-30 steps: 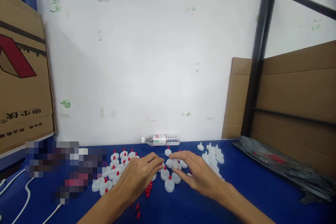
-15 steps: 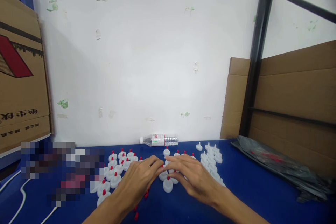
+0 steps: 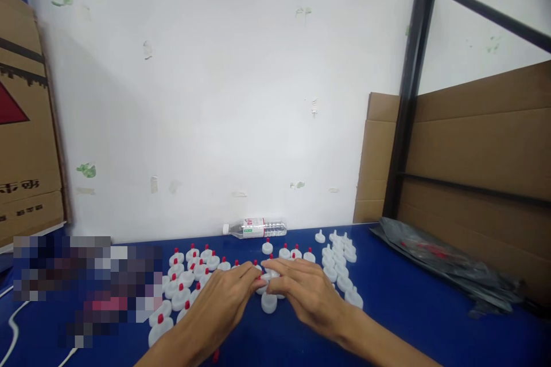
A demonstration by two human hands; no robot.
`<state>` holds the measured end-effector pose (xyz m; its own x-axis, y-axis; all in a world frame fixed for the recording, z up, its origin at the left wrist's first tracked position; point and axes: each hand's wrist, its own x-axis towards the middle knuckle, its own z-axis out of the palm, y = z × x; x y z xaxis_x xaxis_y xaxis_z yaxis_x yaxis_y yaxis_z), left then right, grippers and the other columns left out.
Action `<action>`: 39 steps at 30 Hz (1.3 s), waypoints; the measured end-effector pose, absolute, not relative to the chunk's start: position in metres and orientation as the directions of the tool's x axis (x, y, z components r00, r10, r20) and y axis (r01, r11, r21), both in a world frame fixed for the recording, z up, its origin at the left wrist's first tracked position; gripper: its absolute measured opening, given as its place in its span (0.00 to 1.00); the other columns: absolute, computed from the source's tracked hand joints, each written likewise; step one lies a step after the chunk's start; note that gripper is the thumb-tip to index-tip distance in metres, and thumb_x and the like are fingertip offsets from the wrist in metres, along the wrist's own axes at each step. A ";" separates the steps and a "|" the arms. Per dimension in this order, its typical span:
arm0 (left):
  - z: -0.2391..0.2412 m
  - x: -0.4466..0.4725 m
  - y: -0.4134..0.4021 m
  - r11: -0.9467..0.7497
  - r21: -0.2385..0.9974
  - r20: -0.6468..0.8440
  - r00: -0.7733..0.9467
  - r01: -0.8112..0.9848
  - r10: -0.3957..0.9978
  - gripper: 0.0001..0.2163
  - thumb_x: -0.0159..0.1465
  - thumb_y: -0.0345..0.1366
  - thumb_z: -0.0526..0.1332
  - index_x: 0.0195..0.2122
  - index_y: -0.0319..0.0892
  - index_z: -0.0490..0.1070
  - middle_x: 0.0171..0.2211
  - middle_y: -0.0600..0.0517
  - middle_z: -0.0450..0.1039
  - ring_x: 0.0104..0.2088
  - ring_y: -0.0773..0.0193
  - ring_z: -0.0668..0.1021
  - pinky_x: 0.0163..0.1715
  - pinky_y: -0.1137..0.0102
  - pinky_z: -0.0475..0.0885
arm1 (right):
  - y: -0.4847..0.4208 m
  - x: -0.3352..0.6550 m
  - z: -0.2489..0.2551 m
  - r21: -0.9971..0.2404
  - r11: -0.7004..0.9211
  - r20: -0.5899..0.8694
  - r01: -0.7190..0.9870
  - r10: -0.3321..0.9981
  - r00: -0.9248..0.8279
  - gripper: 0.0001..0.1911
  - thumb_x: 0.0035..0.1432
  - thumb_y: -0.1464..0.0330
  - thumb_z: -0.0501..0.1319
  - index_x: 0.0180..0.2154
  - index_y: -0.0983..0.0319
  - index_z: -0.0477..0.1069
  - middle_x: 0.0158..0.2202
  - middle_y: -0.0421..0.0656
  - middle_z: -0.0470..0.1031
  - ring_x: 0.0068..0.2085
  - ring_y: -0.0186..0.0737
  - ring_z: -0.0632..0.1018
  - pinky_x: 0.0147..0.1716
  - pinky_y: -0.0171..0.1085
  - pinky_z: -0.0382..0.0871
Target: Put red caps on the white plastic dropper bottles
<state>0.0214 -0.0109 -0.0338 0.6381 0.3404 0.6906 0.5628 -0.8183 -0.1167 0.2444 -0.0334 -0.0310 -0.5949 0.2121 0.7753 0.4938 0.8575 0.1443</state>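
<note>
My left hand (image 3: 230, 292) and my right hand (image 3: 307, 292) come together over the blue table, fingertips almost touching. Between them is a small white nozzle cap (image 3: 266, 278), partly hidden by the fingers. The right thumb and fingers close on it, while the left fingertips pinch a small red tip (image 3: 259, 277) at its side. Just below the fingertips a white round cap (image 3: 269, 303) stands on the table; its top is hidden. Several red-tipped white caps (image 3: 181, 298) stand to the left, others behind my hands. White caps without red tips (image 3: 343, 281) are clustered at the right.
A clear plastic bottle (image 3: 253, 228) lies against the white wall. Dark plastic bags (image 3: 447, 264) lie at the right beside cardboard and a black metal frame (image 3: 402, 126). A loose red tip (image 3: 216, 355) is near my left forearm. A cardboard box (image 3: 30, 155) and white cables stand at the left.
The view has shifted slightly to the right. Both hands remain together with small finger movements, and a white cap now shows between the fingertips. My left forearm covers more of the loose red tips.
</note>
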 end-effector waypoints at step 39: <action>0.003 -0.015 0.007 -0.491 -0.217 0.439 0.533 0.844 0.723 0.14 0.71 0.31 0.49 0.31 0.41 0.70 0.31 0.45 0.74 0.39 0.51 0.74 0.25 0.68 0.63 | 0.022 0.319 -0.022 -0.258 0.431 0.510 0.865 0.821 -0.257 0.30 0.76 0.55 0.39 0.33 0.60 0.73 0.32 0.46 0.78 0.39 0.48 0.79 0.41 0.42 0.70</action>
